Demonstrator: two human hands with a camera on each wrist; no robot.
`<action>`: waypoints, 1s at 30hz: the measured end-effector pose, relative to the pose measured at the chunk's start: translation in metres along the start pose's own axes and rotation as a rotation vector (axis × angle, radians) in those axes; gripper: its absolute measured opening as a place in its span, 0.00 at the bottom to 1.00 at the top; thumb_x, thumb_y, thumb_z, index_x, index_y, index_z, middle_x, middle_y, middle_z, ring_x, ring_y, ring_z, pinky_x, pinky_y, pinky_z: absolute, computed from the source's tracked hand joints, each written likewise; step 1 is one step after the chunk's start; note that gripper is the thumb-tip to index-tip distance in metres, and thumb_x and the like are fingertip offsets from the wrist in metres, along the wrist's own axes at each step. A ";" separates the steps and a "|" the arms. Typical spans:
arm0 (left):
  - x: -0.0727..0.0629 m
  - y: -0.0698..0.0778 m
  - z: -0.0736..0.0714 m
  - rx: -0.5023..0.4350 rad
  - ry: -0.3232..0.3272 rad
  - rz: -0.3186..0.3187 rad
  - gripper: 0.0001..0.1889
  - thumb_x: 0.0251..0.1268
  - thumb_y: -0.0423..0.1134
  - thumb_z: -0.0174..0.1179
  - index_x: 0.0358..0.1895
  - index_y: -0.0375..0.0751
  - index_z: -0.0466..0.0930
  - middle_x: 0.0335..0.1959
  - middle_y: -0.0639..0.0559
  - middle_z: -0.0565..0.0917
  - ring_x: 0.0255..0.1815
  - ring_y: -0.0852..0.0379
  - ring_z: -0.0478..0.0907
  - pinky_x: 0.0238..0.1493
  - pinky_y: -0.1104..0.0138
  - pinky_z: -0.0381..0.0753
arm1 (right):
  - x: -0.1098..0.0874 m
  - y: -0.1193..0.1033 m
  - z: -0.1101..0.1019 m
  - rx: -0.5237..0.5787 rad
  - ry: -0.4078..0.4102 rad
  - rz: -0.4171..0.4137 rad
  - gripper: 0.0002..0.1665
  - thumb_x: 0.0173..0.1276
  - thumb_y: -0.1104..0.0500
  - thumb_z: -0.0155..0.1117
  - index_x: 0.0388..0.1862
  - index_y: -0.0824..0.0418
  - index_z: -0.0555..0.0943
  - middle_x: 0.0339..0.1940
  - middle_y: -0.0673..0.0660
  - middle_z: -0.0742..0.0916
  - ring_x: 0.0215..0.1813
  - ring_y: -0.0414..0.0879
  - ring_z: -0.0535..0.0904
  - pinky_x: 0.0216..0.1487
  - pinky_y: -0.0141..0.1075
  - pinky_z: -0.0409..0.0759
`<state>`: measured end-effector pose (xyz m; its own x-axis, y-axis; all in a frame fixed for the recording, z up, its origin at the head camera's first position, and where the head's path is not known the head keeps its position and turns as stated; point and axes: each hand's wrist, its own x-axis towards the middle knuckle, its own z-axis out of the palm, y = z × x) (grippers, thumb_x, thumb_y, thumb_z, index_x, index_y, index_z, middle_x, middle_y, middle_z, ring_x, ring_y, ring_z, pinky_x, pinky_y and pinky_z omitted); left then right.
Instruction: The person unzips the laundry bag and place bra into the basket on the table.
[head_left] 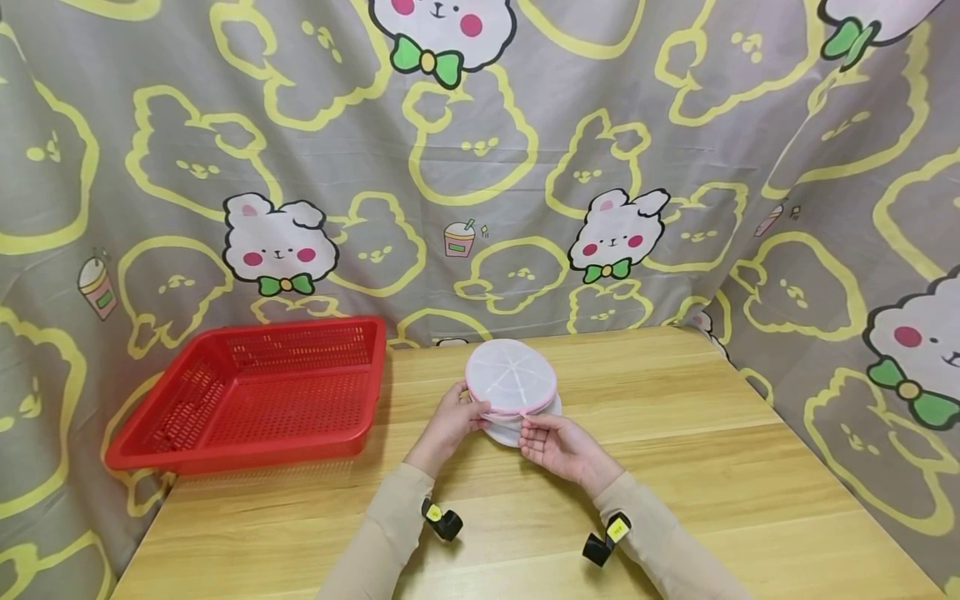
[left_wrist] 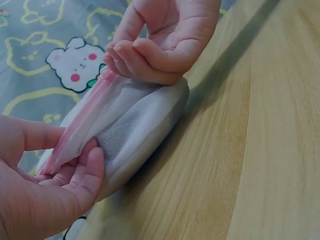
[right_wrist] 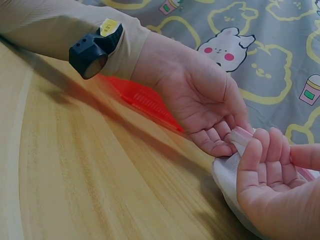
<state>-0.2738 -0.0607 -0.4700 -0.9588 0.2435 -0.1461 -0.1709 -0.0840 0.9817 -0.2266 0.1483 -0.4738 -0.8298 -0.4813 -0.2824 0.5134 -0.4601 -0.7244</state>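
A round white mesh laundry bag (head_left: 512,377) with a pink zipper round its top edge stands near the middle of the table. My left hand (head_left: 453,417) pinches the bag's edge at its left, the thumb over the pink zipper (left_wrist: 82,120) and the fingers on the mesh below. At the front right, my right hand (head_left: 557,446) pinches the zipper's edge between thumb and forefinger, its other fingers curled. The mesh side (left_wrist: 130,120) sags in folds between the hands. What lies inside the bag is hidden.
A red plastic basket (head_left: 300,450) with slotted walls stands at the table's left. Behind the wooden table (head_left: 675,467) hangs a grey curtain (head_left: 480,167) with rabbit prints. Each sleeve carries a black wrist camera (head_left: 450,523).
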 end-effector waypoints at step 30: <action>-0.002 0.002 0.000 -0.005 -0.022 0.018 0.29 0.67 0.25 0.52 0.70 0.27 0.54 0.42 0.42 0.78 0.32 0.59 0.76 0.36 0.70 0.80 | 0.002 -0.006 -0.005 0.074 0.054 0.011 0.18 0.76 0.62 0.44 0.32 0.60 0.82 0.31 0.52 0.86 0.36 0.41 0.82 0.46 0.32 0.81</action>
<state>-0.2720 -0.0617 -0.4676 -0.9566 0.2631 -0.1256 -0.1548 -0.0932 0.9835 -0.2328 0.1538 -0.4731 -0.8334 -0.4470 -0.3249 0.5358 -0.5098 -0.6730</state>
